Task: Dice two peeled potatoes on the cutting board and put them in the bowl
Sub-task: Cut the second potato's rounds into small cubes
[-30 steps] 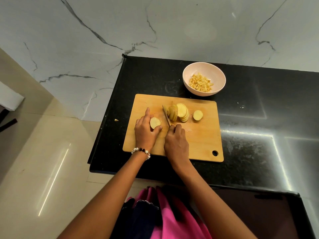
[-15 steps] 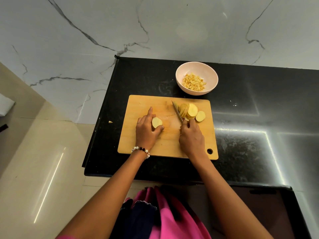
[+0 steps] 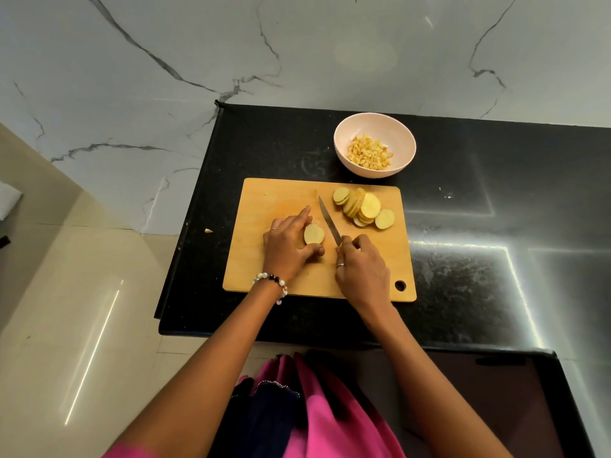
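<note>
A wooden cutting board (image 3: 264, 200) lies on the black counter. My left hand (image 3: 287, 246) holds a piece of peeled potato (image 3: 313, 234) on the board between index finger and thumb. My right hand (image 3: 362, 271) grips the handle of a knife (image 3: 328, 220), its blade lying just right of that piece, tip pointing away. A pile of potato slices (image 3: 363, 210) sits at the board's far right. Behind the board stands a pink bowl (image 3: 400, 137) holding diced potato (image 3: 368, 153).
The black counter (image 3: 496, 259) extends to the right and ends at an edge left of the board. A small potato scrap (image 3: 208, 230) lies off that left edge. A marble wall rises behind. Pink cloth (image 3: 324, 411) hangs below the front edge.
My right hand has brought the knife back from the slice pile to the piece my left hand holds. The slices now lie further right on the board.
</note>
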A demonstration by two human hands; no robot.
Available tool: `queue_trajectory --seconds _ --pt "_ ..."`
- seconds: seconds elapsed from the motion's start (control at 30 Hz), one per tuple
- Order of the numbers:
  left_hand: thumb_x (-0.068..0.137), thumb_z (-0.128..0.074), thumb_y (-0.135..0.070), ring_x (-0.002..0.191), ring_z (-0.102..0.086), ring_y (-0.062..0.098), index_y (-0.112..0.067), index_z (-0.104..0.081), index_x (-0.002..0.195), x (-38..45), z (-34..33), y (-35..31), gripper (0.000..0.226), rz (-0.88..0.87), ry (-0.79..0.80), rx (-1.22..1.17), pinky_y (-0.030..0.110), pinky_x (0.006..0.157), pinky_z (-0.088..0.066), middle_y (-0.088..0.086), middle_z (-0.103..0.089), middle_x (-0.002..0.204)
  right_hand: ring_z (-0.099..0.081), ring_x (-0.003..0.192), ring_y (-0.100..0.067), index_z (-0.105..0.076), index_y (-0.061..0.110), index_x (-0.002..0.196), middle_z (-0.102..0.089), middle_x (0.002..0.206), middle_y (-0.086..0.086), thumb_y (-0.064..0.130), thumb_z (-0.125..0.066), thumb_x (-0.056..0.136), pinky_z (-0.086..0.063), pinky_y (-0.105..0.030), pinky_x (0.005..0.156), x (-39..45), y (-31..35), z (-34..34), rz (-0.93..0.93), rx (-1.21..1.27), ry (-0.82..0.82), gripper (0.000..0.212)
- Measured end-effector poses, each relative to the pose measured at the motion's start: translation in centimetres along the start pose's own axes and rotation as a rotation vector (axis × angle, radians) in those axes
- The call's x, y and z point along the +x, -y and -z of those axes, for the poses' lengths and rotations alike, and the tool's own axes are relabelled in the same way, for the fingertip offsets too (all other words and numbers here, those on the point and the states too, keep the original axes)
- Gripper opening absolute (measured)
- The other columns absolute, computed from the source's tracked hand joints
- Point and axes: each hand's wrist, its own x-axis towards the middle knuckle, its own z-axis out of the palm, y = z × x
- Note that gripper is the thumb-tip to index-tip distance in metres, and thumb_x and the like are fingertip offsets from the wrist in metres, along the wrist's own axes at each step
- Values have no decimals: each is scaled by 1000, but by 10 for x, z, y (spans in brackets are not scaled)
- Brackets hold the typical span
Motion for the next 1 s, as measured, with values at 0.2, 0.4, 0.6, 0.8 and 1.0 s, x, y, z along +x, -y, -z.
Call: queue_trajectory --seconds 0.2,0.4,0.6,0.8,1.0 --pt "80 -71 -29 119 -41 20 -24 -46 138 6 14 12 64 -69 167 13 37 100 -36 -2 -54 132 -56 90 -31 -52 5 125 -48 114 -13 19 -41 99 -44 -36 73 -21 21 -6 -117 90 38 32" --pt "77 -73 -34 113 -45 20 -24 -44 140 6 11 9 69 -78 109 9 43 95 -40 -6 -61 122 -56 89 -30 -49 4 128 -46 116 -12 16 -39 99 -44 -36 76 -26 31 -8 -120 99 63 33" --pt "69 -50 -58 103 -50 24 -19 -54 133 0 6 6 75 -106 26 60 39 84 -45 2 -63 113 -54 96 -31 -41 2 135 -43 121 -14 8 -39 97 -43 -34 76 -28 35 -8 -121 42 72 38" --pt "67 -49 -59 100 -50 23 -20 -55 131 -1 7 7 75 -89 11 28 39 83 -45 2 -64 111 -57 83 -37 -47 -7 130 -50 112 -21 -1 -49 91 -45 -37 66 -29 36 -12 -89 41 54 40" --pt "67 -59 -55 97 -51 23 -20 -58 128 -1 8 8 70 -89 2 -6 35 82 -44 0 -67 109 -56 71 -34 -58 -14 108 -55 90 -22 -12 -56 74 -49 -35 53 -20 35 -21 17 -31 58 34"
